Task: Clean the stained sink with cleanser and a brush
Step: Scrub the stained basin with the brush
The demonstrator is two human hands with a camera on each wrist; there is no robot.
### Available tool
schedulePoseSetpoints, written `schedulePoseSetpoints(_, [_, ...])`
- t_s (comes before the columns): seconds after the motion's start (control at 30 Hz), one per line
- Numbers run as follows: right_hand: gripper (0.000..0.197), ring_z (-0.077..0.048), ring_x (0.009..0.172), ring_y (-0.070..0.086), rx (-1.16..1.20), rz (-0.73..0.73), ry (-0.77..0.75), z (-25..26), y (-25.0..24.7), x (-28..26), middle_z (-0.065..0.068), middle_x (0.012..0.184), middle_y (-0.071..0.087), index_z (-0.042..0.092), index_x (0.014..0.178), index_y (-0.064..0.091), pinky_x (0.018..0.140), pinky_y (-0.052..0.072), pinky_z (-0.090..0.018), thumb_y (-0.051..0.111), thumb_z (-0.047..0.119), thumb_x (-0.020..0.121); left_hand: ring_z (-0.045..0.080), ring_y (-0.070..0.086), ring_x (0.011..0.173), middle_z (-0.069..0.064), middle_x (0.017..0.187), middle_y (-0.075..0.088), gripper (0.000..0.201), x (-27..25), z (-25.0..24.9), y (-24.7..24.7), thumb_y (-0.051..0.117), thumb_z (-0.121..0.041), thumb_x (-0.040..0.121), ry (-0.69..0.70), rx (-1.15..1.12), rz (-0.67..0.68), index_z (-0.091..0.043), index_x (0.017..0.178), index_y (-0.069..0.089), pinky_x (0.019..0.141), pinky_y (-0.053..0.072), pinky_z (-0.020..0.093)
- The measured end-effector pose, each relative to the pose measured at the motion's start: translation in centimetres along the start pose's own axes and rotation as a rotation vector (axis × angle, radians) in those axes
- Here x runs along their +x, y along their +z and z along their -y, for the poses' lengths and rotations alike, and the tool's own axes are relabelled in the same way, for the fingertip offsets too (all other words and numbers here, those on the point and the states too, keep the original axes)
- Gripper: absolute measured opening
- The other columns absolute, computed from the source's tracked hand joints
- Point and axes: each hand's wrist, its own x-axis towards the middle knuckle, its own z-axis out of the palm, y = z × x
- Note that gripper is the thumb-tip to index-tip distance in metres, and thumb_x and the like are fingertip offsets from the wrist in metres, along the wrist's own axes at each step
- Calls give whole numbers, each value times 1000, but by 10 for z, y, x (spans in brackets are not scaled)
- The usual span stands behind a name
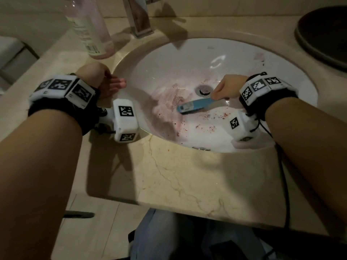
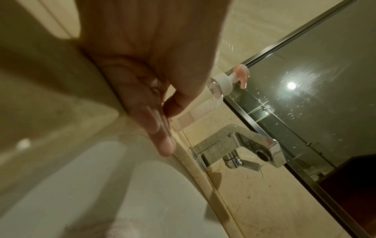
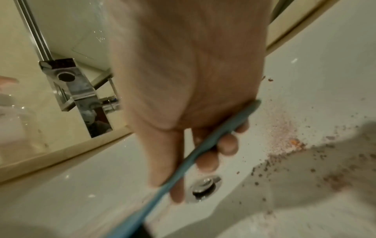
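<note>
A white oval sink (image 1: 187, 59) is set in a beige marble counter, with pink smears and red-brown specks (image 1: 208, 117) across its bowl. My right hand (image 1: 225, 89) grips the handle of a blue brush (image 1: 193, 106), whose bristle head lies on the bowl left of the drain (image 1: 203, 90). In the right wrist view my fingers (image 3: 225, 145) curl round the blue brush handle (image 3: 183, 162) above the drain (image 3: 204, 186). My left hand (image 1: 110, 86) rests flat on the sink's left rim, fingers straight (image 2: 160, 141). A clear cleanser bottle (image 1: 90, 29) with pink liquid stands at the back left.
A chrome faucet (image 1: 139, 17) rises behind the sink, also visible in the left wrist view as the faucet (image 2: 244, 145) below a pump bottle top (image 2: 234, 80). A dark round object (image 1: 324, 34) sits at the counter's far right. The marble counter (image 1: 187, 181) runs along the front.
</note>
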Motion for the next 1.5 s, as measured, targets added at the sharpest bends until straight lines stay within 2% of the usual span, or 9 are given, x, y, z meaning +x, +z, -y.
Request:
schedulePoseSetpoints(0.27, [30, -5, 53, 52, -152, 347, 161, -21, -17, -22, 7, 50, 59, -4, 107, 66, 51, 41, -10, 63, 19, 88, 0, 56, 32, -3, 38, 61, 36, -9, -2, -2, 25, -13, 99, -27, 53, 78, -5, 75, 51, 34, 42, 9])
schedulePoseSetpoints(0.5, [18, 0, 64, 58, -361, 224, 156, -16, -27, -17, 18, 56, 51, 5, 100, 63, 48, 36, 1, 51, 17, 96, 1, 55, 30, 0, 39, 61, 36, -7, 5, -2, 31, -14, 98, 14, 124, 110, -4, 73, 55, 32, 42, 10])
schedulePoseSetpoints(0.67, [23, -7, 60, 62, -197, 557, 279, 5, -26, -14, 4, 57, 68, 0, 109, 63, 65, 50, -16, 53, 14, 94, 0, 55, 29, -3, 36, 59, 36, -8, 4, 2, 26, -11, 99, 42, 148, 126, -5, 73, 50, 31, 39, 8])
schedulePoseSetpoints(0.8, [29, -16, 65, 52, -284, 429, 282, 11, -24, -7, -8, 74, 58, -2, 115, 59, 62, 44, -23, 55, 18, 93, 0, 54, 28, -4, 35, 58, 37, -6, 4, 4, 25, -12, 100, 62, 161, 134, -5, 72, 49, 29, 35, 6])
schedulePoseSetpoints(0.97, [15, -13, 57, 42, -308, 180, 272, 0, -23, -1, -5, 66, 48, 5, 98, 59, 53, 35, -19, 50, 18, 96, 0, 55, 29, 4, 100, 59, 39, -7, 4, 4, 23, -14, 101, 55, 179, 144, -6, 73, 48, 29, 33, 4])
schedulePoseSetpoints(1.17, [97, -27, 84, 59, -218, 676, 380, -3, -39, 9, -15, 86, 68, 0, 108, 66, 89, 48, -41, 94, 46, 27, 0, 56, 30, -1, 74, 64, 36, -8, 2, 4, 25, -15, 101, 48, 184, 149, -6, 78, 51, 30, 33, 4])
schedulePoseSetpoints(1.27, [20, -11, 53, 55, -348, 442, 318, 7, -44, -7, 5, 43, 60, 6, 84, 67, 61, 47, -23, 64, 25, 88, -1, 55, 31, -3, 65, 62, 36, -8, 3, 4, 26, -15, 100, 60, 200, 130, -8, 74, 50, 43, 40, 13])
schedulePoseSetpoints(1.37, [20, -18, 59, 53, -435, 233, 233, -4, -45, -8, 3, 52, 57, 10, 73, 60, 60, 47, -27, 55, 12, 93, -2, 55, 31, -2, 62, 63, 36, -9, 3, 5, 25, -15, 100, 73, 200, 129, -9, 74, 50, 46, 38, 12])
schedulePoseSetpoints(1.5, [13, -11, 61, 56, -369, 525, 248, -8, -46, -7, 3, 57, 63, 9, 84, 66, 66, 46, -22, 57, 15, 93, -2, 56, 32, -5, 42, 63, 36, -7, 3, 4, 26, -14, 99, 69, 191, 118, -9, 74, 50, 32, 34, 4])
